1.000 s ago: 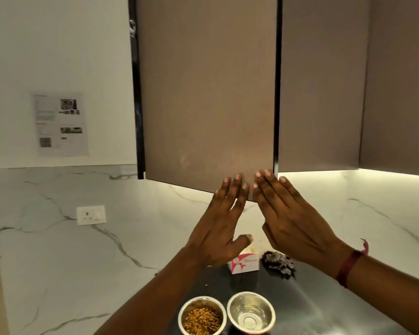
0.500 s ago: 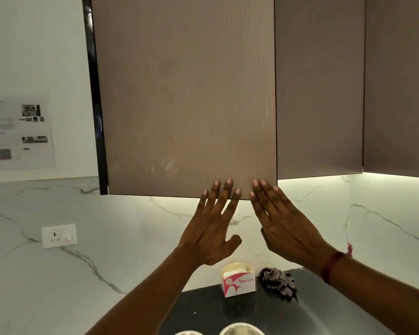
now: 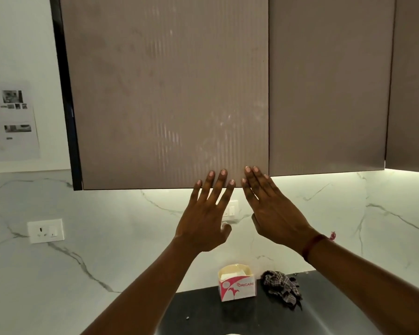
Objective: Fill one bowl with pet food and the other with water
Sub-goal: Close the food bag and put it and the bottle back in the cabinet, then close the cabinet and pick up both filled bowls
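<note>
Taupe ribbed cabinet door [image 3: 169, 93] fills the upper head view, its lower edge met by both hands. The left hand [image 3: 205, 221] is raised flat with its fingers [image 3: 221, 184] spread apart, tips lying on the door's bottom edge, gripping nothing. Just beside it, the right hand [image 3: 273, 213] is also flat and unclenched, fingertips on the same door near its right corner; a red thread band [image 3: 311, 245] circles that wrist. Below, on the black table [image 3: 228, 315], stands a white and pink Origami tissue box [image 3: 237, 285], with a crumpled checked cloth [image 3: 282, 287] just beside it. A white socket plate [image 3: 45, 230] sits on the marble backsplash [image 3: 94, 238]. Only a pale sliver at the bottom edge may be a bowl; neither bowl can be made out.
</note>
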